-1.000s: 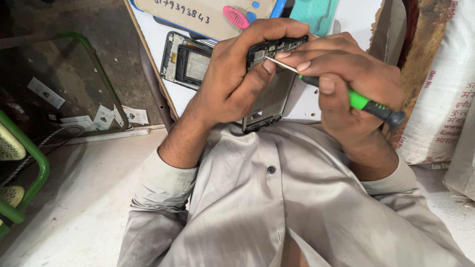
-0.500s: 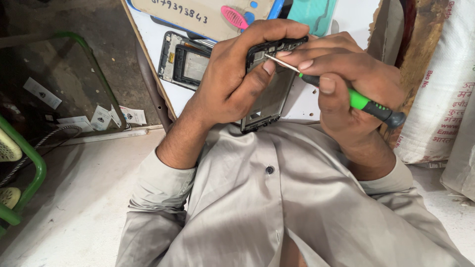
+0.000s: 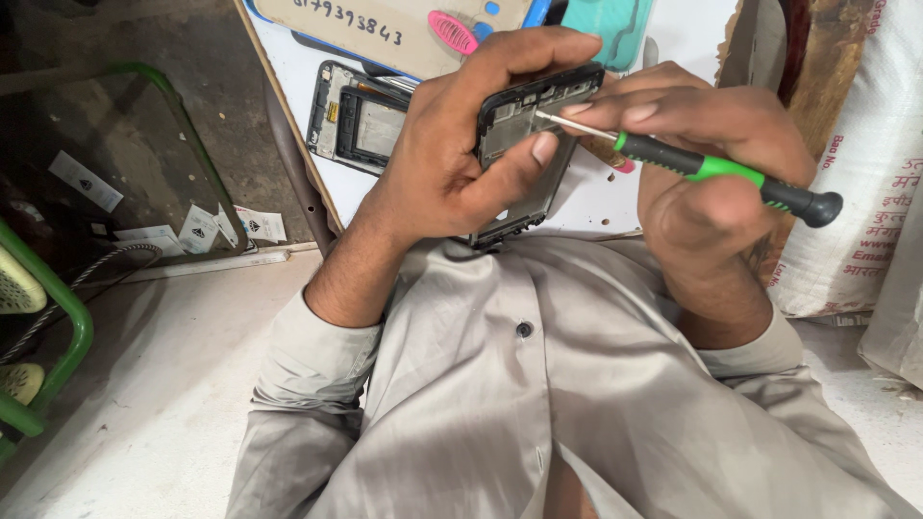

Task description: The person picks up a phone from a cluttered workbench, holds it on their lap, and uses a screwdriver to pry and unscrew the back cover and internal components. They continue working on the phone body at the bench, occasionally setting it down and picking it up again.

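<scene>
Phone frame (image 3: 524,154) sits in our left hand (image 3: 452,163), fingers clamped round it over the lap, near a second opened phone (image 3: 354,120) on the white bench (image 3: 596,197); our right hand (image 3: 707,168) pinches the screwdriver (image 3: 716,171), whose tip could slip and gouge the board

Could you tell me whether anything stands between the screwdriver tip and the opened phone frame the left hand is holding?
Nothing visible does. The left hand grips the phone frame, its thumb resting just below the work spot. The screwdriver in the right hand reaches the frame's upper part, its metal tip unobstructed.
</scene>
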`<state>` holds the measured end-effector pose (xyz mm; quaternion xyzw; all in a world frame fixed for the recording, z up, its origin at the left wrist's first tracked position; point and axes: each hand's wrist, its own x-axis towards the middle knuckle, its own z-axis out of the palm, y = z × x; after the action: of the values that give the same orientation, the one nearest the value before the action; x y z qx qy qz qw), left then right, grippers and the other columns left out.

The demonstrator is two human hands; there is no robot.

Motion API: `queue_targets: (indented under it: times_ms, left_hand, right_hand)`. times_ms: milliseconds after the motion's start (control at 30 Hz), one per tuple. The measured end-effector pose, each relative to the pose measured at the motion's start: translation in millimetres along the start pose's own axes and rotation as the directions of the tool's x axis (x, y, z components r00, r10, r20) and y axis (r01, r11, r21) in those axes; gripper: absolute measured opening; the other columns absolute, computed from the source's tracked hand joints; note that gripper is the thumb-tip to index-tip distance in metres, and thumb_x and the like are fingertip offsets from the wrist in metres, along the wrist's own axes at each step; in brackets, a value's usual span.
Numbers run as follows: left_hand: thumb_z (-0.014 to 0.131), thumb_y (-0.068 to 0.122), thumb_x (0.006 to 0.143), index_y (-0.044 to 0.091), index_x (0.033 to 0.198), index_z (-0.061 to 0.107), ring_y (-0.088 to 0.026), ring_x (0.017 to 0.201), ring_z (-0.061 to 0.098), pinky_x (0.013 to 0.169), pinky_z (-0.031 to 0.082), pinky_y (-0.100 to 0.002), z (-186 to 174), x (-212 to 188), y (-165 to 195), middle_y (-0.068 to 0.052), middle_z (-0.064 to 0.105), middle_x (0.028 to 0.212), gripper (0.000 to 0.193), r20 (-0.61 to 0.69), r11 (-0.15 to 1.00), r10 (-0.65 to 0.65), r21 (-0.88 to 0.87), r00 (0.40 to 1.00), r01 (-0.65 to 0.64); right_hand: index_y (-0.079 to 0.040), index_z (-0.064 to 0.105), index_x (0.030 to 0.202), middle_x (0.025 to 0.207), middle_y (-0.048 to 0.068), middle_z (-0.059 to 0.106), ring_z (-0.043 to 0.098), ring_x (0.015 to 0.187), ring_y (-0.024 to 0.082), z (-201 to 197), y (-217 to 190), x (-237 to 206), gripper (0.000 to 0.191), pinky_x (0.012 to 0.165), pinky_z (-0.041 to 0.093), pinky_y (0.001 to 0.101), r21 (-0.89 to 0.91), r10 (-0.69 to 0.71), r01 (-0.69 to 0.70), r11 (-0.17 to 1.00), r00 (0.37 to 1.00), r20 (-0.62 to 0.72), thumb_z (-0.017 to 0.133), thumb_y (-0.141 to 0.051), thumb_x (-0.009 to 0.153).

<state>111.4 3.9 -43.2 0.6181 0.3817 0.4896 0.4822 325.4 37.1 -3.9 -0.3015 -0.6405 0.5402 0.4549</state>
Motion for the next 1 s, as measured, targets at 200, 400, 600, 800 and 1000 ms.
queue_targets:
  times_ms: [200,400,600,800,1000]
  left_hand:
    - [0.07,0.029,0.11,0.005,0.151,0.043,-0.024,0.133,0.065,0.115,0.054,-0.034,2.6,-1.6,-5.4,-0.012,0.059,0.145,0.055,0.004,0.99,-0.039,-0.136,0.999,0.04]
    - [0.06,0.061,0.107,0.003,0.153,0.041,-0.023,0.133,0.062,0.116,0.053,-0.035,5.9,0.9,-5.4,-0.012,0.057,0.144,0.076,0.001,0.934,-0.086,-0.348,0.996,0.081]
    - [0.035,0.089,0.094,0.001,0.147,0.046,-0.024,0.133,0.062,0.111,0.051,-0.038,2.1,7.5,5.1,-0.014,0.059,0.14,0.103,-0.026,0.962,-0.122,-0.249,0.992,0.112]
    - [0.025,0.094,0.089,0.004,0.144,0.05,-0.024,0.135,0.058,0.111,0.05,-0.038,2.8,7.3,3.1,-0.014,0.057,0.146,0.109,-0.05,0.981,-0.113,-0.166,0.992,0.103]
    - [0.024,0.089,0.094,0.01,0.154,0.045,-0.017,0.129,0.059,0.101,0.055,-0.03,2.6,-1.8,-8.1,-0.007,0.051,0.148,0.1,-0.03,0.998,-0.039,-0.055,0.999,0.038]
  right_hand:
    - [-0.001,0.053,0.117,0.101,0.026,0.07,0.075,0.087,0.033,-8.6,3.6,-7.5,0.076,0.074,0.063,0.0348,0.007,-0.023,0.023,1.0,1.0,-0.012,0.045,-0.073,0.094]
    - [-0.006,0.053,0.122,0.101,0.025,0.072,0.076,0.09,0.031,-12.4,12.3,-12.4,0.061,0.077,0.061,0.0386,-0.089,-0.091,0.085,0.992,0.994,-0.059,0.049,-0.063,0.099]
    - [-0.009,0.054,0.132,0.112,0.022,0.074,0.075,0.095,0.027,-4.1,13.2,-13.0,0.042,0.08,0.06,0.0339,-0.165,-0.163,0.162,0.973,0.987,0.006,0.056,-0.043,0.108]
    - [-0.008,0.052,0.129,0.115,0.014,0.075,0.073,0.098,0.026,10.7,-3.5,-3.0,0.033,0.085,0.06,0.0335,-0.495,-0.224,0.265,0.828,0.964,0.141,0.075,-0.005,0.105]
    - [-0.006,0.048,0.129,0.115,0.013,0.069,0.068,0.111,0.025,20.0,-1.7,7.2,0.045,0.088,0.059,0.0322,-0.532,-0.239,0.312,0.787,0.949,0.204,0.086,-0.002,0.104]
